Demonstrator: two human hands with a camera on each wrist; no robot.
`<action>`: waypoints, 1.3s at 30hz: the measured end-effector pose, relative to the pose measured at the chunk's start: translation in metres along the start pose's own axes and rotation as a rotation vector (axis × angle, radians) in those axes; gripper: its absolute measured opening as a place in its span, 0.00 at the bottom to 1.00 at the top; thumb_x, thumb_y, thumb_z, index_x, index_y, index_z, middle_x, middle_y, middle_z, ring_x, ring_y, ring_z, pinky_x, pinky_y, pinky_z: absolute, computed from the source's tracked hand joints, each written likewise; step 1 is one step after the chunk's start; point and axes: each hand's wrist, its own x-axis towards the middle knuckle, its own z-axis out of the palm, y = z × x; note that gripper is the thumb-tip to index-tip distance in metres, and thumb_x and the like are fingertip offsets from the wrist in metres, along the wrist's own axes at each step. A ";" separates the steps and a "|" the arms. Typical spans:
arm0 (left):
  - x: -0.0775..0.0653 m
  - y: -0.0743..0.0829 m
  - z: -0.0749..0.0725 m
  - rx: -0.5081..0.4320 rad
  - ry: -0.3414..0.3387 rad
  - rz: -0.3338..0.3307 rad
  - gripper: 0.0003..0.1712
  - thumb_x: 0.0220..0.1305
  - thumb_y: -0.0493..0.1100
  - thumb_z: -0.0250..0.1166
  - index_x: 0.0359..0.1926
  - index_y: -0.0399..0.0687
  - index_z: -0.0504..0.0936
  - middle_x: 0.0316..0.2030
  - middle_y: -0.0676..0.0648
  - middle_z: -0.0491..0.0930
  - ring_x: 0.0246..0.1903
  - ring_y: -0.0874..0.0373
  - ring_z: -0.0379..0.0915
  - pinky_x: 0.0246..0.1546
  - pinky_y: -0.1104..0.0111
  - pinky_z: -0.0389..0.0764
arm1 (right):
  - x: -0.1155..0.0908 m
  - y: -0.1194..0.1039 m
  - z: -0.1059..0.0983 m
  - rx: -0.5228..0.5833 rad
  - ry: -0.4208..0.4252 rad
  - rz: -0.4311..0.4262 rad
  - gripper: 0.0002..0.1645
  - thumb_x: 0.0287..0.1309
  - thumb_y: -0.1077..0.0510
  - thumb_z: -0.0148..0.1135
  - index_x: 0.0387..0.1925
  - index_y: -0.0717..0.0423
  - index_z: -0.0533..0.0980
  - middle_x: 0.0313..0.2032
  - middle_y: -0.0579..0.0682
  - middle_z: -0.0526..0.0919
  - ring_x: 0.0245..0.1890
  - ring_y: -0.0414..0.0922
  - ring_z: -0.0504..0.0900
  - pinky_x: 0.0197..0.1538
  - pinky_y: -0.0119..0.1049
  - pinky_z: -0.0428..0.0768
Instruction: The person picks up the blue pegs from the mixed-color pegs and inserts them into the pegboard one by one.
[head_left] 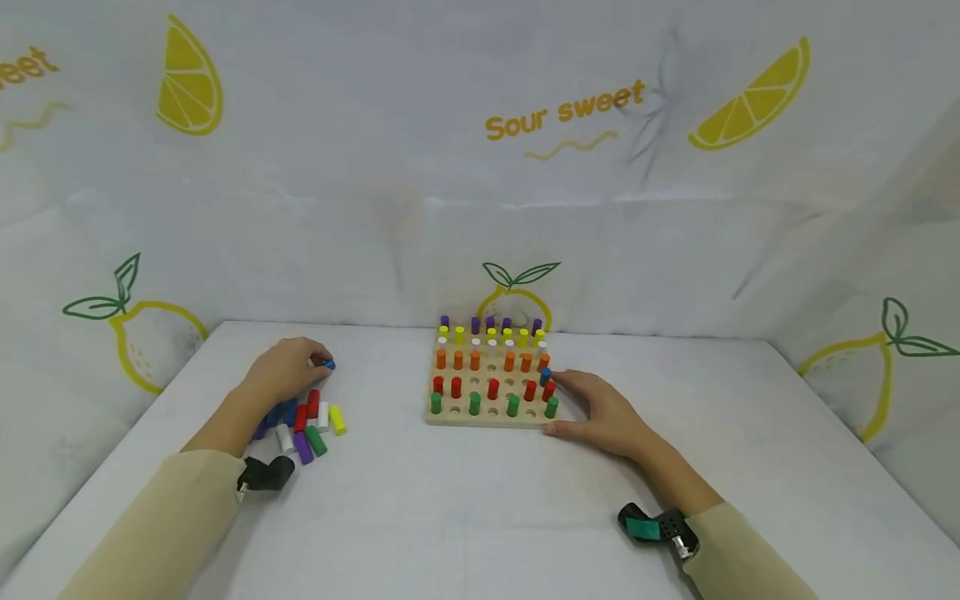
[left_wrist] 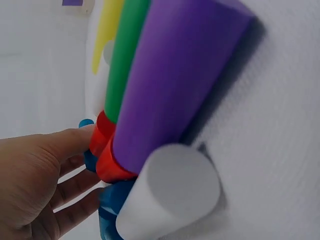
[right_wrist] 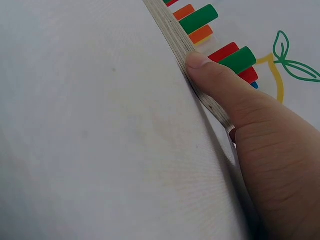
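A wooden pegboard stands in the middle of the table, with rows of purple, yellow, white, orange, red and green pegs. One blue peg is upright near its right edge. My right hand holds the board by its near right corner; in the right wrist view the thumb lies against the board's edge, and the other fingers are mostly hidden. Over on the left, my left hand pinches a small blue peg between thumb and fingertips, just beyond a heap of loose pegs.
The heap holds a purple peg, a green peg, a yellow peg, red pegs, white pegs and more blue ones, partly under the left forearm. A white cloth backdrop with lemon prints rises behind the table.
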 end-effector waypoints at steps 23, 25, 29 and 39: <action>0.005 0.113 0.016 -0.310 0.132 0.160 0.20 0.72 0.41 0.62 0.63 0.46 0.80 0.49 0.43 0.84 0.38 0.54 0.79 0.36 0.68 0.82 | -0.003 0.003 0.001 0.002 -0.009 0.022 0.54 0.48 0.31 0.74 0.72 0.47 0.68 0.72 0.55 0.71 0.74 0.60 0.65 0.72 0.65 0.66; 0.006 0.125 0.018 -0.347 0.125 0.165 0.19 0.73 0.42 0.62 0.62 0.47 0.80 0.50 0.44 0.84 0.40 0.54 0.81 0.39 0.67 0.84 | -0.003 0.002 0.001 0.005 -0.010 0.024 0.54 0.48 0.31 0.74 0.72 0.47 0.68 0.72 0.55 0.71 0.74 0.59 0.65 0.72 0.65 0.65; 0.011 0.146 0.024 -0.406 0.122 0.163 0.19 0.72 0.43 0.63 0.61 0.46 0.80 0.50 0.45 0.84 0.42 0.54 0.83 0.41 0.65 0.86 | -0.003 0.001 0.000 0.002 -0.012 0.029 0.54 0.48 0.31 0.74 0.73 0.47 0.68 0.72 0.55 0.70 0.74 0.60 0.65 0.72 0.66 0.65; 0.021 0.192 0.040 -0.526 0.181 0.250 0.16 0.70 0.42 0.66 0.56 0.46 0.83 0.45 0.47 0.86 0.41 0.55 0.85 0.40 0.66 0.87 | -0.002 0.001 -0.001 0.009 -0.007 0.013 0.53 0.48 0.32 0.74 0.72 0.46 0.68 0.72 0.54 0.71 0.74 0.59 0.65 0.72 0.65 0.66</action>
